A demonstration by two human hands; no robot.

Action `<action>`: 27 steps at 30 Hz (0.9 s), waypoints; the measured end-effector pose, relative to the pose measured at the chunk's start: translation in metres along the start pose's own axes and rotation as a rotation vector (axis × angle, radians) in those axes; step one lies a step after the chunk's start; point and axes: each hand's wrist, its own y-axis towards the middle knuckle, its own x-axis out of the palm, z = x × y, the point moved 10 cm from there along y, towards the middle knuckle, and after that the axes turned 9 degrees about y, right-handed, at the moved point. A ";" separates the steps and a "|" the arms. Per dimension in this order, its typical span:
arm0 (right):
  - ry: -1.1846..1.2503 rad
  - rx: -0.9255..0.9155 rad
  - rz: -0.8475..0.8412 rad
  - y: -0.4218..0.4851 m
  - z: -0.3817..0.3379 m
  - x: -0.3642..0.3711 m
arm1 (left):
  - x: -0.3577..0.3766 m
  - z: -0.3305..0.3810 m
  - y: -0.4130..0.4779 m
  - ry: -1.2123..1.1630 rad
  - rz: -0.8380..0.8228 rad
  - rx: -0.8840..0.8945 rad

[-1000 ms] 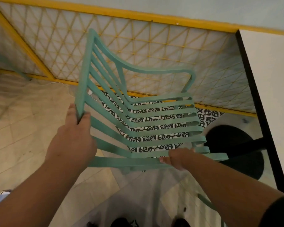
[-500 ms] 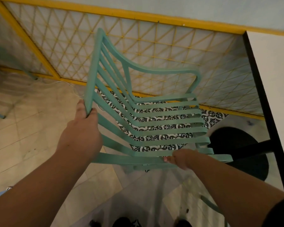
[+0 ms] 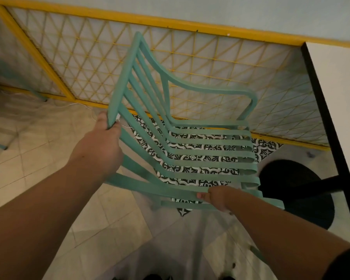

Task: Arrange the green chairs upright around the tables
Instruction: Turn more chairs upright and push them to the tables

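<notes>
Head view is showing the right hand (image 3: 216,199) curling round the near side rail of the green chair (image 3: 200,156), the left hand (image 3: 101,146) gripping its top rail. The chair is sitting just left of the table (image 3: 341,118), its legs hidden. Setting it down well is calling for level legs clearing the black table base (image 3: 295,190). Beyond, patterned tiles (image 3: 267,150) are meeting a yellow lattice screen (image 3: 190,63).

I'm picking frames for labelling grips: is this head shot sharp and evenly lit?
Head view: the green chair, the left hand and the right hand look fairly sharp; the floor at far left is smeared; the light is dim, with shadow along the bottom edge; the wide lens slightly bows the yellow rail.
</notes>
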 end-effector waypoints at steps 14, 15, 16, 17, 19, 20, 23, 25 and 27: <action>0.003 -0.029 0.026 0.018 -0.018 -0.014 | -0.006 0.000 0.053 0.003 0.009 0.087; 0.014 -0.019 0.039 0.019 -0.016 -0.016 | -0.006 0.000 0.055 0.002 0.017 0.089; 0.020 -0.008 0.046 0.020 -0.015 -0.017 | -0.005 -0.001 0.056 -0.002 0.018 0.084; 0.020 0.003 0.043 0.021 -0.015 -0.016 | -0.005 -0.002 0.058 -0.008 0.020 0.077; 0.022 0.011 0.037 0.022 -0.015 -0.015 | -0.005 -0.002 0.058 -0.024 0.027 0.073; 0.024 0.008 0.045 0.023 -0.014 -0.016 | -0.005 -0.002 0.058 -0.029 0.034 0.075; 0.052 0.007 0.095 0.022 -0.012 -0.018 | -0.004 -0.005 0.056 -0.071 0.040 0.057; 0.052 -0.012 0.173 0.014 -0.011 -0.020 | -0.005 -0.005 0.053 -0.098 0.042 0.049; 0.092 -0.011 0.211 -0.004 -0.011 -0.021 | -0.011 -0.001 0.050 -0.103 0.057 0.077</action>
